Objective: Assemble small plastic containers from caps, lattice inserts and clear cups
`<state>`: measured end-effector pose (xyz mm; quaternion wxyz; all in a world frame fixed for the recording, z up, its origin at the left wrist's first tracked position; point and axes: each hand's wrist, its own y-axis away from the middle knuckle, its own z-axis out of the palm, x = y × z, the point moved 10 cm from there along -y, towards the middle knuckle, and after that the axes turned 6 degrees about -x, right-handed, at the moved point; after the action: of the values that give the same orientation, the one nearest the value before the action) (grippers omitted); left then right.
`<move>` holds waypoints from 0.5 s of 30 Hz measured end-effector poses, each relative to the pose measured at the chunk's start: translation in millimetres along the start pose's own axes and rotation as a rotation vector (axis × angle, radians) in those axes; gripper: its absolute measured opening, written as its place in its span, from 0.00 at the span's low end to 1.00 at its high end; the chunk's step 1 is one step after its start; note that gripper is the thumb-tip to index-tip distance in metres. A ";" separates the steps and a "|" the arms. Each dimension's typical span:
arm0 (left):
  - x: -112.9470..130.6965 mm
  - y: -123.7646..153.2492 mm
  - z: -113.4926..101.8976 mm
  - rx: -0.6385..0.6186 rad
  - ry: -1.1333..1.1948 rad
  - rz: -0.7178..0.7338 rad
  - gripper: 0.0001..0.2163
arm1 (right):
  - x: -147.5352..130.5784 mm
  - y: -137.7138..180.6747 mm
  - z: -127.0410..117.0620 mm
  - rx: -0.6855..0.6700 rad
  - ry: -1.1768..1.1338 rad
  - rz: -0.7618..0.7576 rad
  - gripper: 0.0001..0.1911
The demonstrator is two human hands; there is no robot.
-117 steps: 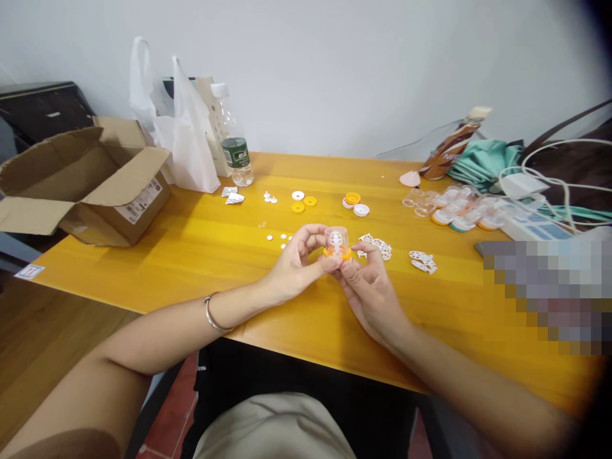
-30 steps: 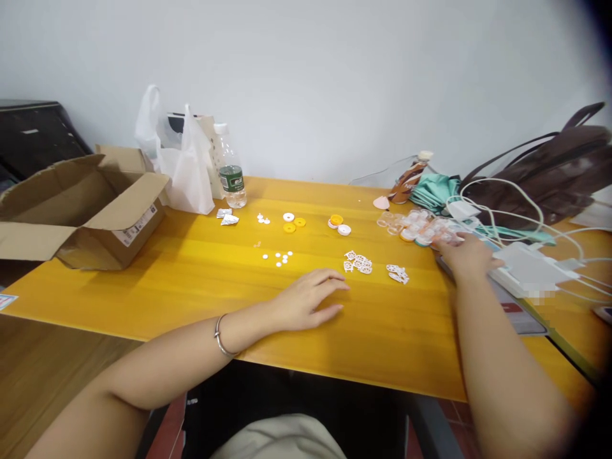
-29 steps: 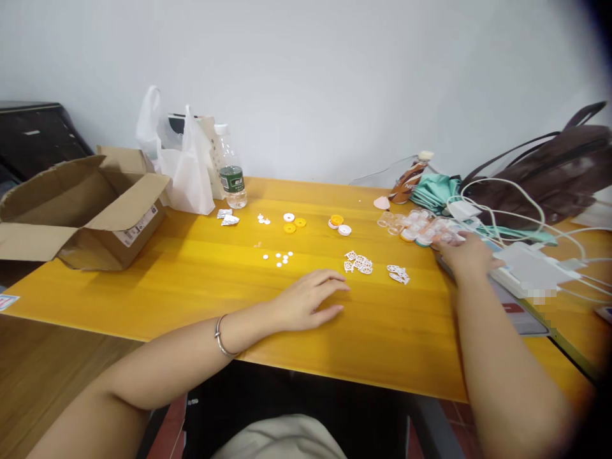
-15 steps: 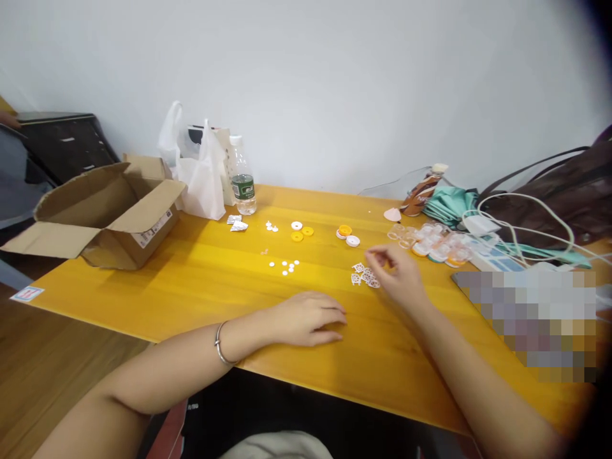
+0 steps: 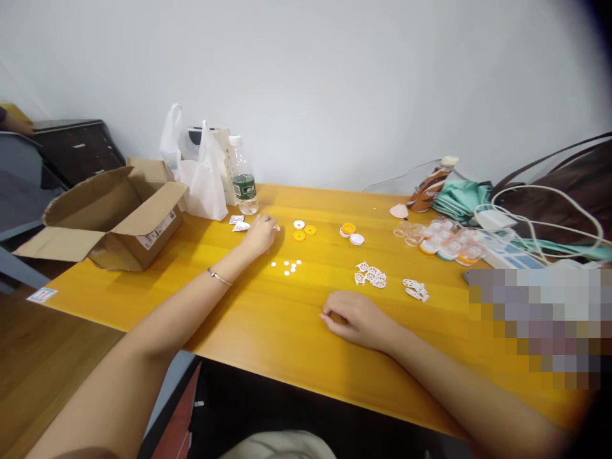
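Note:
My left hand (image 5: 261, 234) reaches far across the yellow table (image 5: 268, 331), its fingers bent down over tiny white parts (image 5: 275, 227) beside two foil scraps (image 5: 238, 223); what they pinch is hidden. My right hand (image 5: 356, 317) rests near the table's front edge with fingers curled under, their contents unseen. Between the hands lie small white discs (image 5: 289, 266). White and yellow rings (image 5: 301, 231), an orange cap (image 5: 349, 228) and a white cap (image 5: 356, 239) sit further back. Lacy white cut-outs (image 5: 370, 275) lie just beyond my right hand.
A cluster of clear capsules with coloured bases (image 5: 444, 241) sits at right by a power strip (image 5: 502, 254), cables, a teal cloth (image 5: 459, 194) and a brown bag (image 5: 559, 185). An open cardboard box (image 5: 109, 217), white plastic bag (image 5: 203, 178) and water bottle (image 5: 243, 178) stand at back left.
My left hand left the table front and stretched out to the tiny white parts at the back. My right hand drew back from the cut-outs and settled near the front edge.

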<state>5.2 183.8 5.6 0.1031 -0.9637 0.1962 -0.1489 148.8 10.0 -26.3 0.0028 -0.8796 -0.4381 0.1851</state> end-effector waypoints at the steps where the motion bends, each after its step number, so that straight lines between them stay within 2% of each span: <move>1: -1.3 -5.4 3.8 -0.008 -0.009 -0.002 0.10 | -0.1 0.6 -0.1 -0.001 0.003 0.002 0.07; 5: -4.7 -21.3 14.2 -0.047 -0.008 0.000 0.07 | 0.6 2.8 -0.6 0.004 -0.006 -0.001 0.08; 9: 4.9 -19.6 8.7 -0.071 0.041 0.026 0.07 | 4.4 3.0 -2.7 0.031 -0.032 -0.012 0.09; 11: 25.4 -7.1 3.1 -0.091 0.086 0.084 0.07 | 3.3 3.6 -6.4 0.052 -0.034 -0.018 0.09; 15: 93.3 32.5 11.3 -0.247 0.209 0.324 0.04 | -20.1 19.4 -21.7 0.140 -0.005 -0.030 0.08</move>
<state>79.6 118.0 9.6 -0.0140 -0.9043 0.3747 -0.2042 159.8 -14.1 -2.9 0.0662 -0.8702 -0.4371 0.2173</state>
